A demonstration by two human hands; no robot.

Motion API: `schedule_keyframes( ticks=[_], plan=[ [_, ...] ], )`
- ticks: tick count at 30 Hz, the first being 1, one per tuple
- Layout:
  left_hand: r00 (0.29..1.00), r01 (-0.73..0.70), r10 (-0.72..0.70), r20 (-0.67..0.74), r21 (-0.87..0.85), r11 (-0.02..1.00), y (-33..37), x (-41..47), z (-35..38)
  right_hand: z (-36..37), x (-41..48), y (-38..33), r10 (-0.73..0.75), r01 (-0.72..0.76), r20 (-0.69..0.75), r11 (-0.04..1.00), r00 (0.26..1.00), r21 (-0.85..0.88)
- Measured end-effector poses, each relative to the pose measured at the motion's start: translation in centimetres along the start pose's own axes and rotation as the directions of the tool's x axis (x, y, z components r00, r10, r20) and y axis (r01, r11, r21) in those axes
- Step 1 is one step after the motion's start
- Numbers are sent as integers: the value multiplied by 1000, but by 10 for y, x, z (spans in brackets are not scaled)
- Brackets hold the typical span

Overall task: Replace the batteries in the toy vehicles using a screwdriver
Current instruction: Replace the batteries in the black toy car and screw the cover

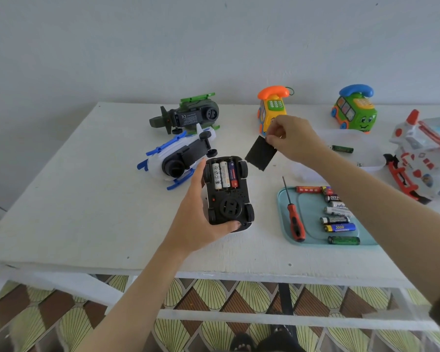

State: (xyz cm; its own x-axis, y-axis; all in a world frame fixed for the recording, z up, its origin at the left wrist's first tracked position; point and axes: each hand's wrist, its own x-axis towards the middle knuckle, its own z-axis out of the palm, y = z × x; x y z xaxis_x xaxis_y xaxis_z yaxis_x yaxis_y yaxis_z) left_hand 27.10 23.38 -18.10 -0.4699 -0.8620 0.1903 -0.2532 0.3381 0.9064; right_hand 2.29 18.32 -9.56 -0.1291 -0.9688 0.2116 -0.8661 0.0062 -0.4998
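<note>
— Your left hand [196,219] wraps the upturned toy car [228,196], fingers along its left side and thumb curled over its near end. Your right hand [292,141] pinches the black battery cover [261,153] by one corner, held up just right of the car's far end.

— Where is the car on the table?

— Around the middle of the white table [87,199], underside up. I cannot tell whether it touches the top. Three batteries [224,175] lie side by side in the open compartment at its far end.

— What lies around it?

— At the far right, a red and white toy [422,153] lies tilted. Left of the car is a white and blue helicopter [178,158], with a dark green helicopter [188,114] just beyond it. At the far edge stand an orange phone car [271,107], partly behind your right hand, and a green phone bus [354,110] further right. To the near right sits a pale blue tray [285,224]. A red-handled screwdriver [294,219] lies along its left rim, and a column of loose batteries [338,217] lies on it, partly under your right forearm. One green battery [342,149] lies alone beyond the tray.
</note>
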Motion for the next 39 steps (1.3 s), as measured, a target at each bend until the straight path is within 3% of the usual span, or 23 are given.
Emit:
schedule_keyframes(
  ticks=[3,8,10,12,14,17,20,28,39],
  plan=[
    [1000,-4,4,-2,7,1000,0,1,2,-6,-7,-7,15,-5,-53,983,998,185],
    [1000,-2,2,-15,9,1000,3,8,8,-13,-31,-32,-44,112,-229,949,973,295],
    [1000,0,0,-19,7,1000,4,10,12,-10,-46,-41,-200,276,-294,929,935,246],
    [1000,0,0,-21,-1,1000,5,12,15,-2,-60,-40,-500,519,-298,854,813,-19],
    [1000,-2,2,-23,-4,1000,3,13,16,9,-68,-32,-727,681,-206,686,655,-256],
    [1000,-15,16,-21,12,1000,1,14,16,19,-75,-23,-846,792,-81,523,527,-315],
    [1000,-22,22,-13,10,1000,1,14,16,23,-77,-22,-873,826,-15,466,487,-318],
    [998,-59,59,-3,2,998,-5,16,15,29,-73,-24,-877,851,71,436,474,-294],
    [998,-65,65,-1,16,998,-5,17,13,29,-74,-26,-909,870,25,391,416,-299]
  ],
)
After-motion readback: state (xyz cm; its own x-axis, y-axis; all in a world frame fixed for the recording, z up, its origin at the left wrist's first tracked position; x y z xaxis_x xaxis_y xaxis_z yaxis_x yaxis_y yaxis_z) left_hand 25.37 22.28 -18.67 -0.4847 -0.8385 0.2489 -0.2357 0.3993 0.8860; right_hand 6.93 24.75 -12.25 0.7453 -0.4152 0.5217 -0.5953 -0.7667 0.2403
